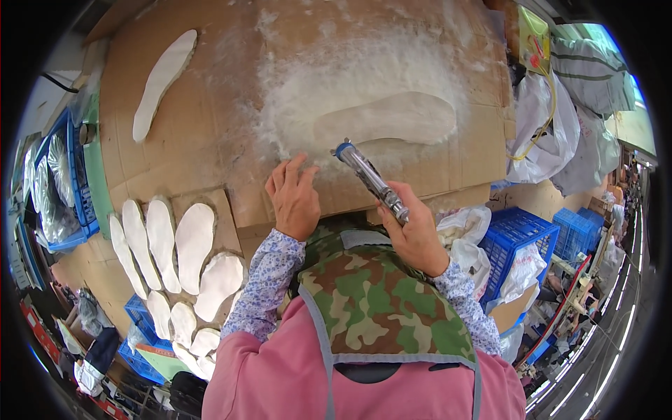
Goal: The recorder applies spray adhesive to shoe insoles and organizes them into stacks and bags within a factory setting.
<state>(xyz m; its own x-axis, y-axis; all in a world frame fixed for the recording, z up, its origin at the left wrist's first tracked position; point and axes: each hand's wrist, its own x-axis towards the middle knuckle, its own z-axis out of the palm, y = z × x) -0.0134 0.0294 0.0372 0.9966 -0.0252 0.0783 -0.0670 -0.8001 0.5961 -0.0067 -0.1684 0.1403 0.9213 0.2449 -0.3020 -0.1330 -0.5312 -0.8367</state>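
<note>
Sole-shaped piece lies on white-smeared cardboard, twelve o'clock from silver tool. Right hand wrapped round tool; left hand empty, fingers loosely spread, nine o'clock from tool.

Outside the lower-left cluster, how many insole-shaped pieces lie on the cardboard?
2: a slim piece, upper left, and a broader piece on the white-dusted patch, beyond the tool in the right hand.
</note>
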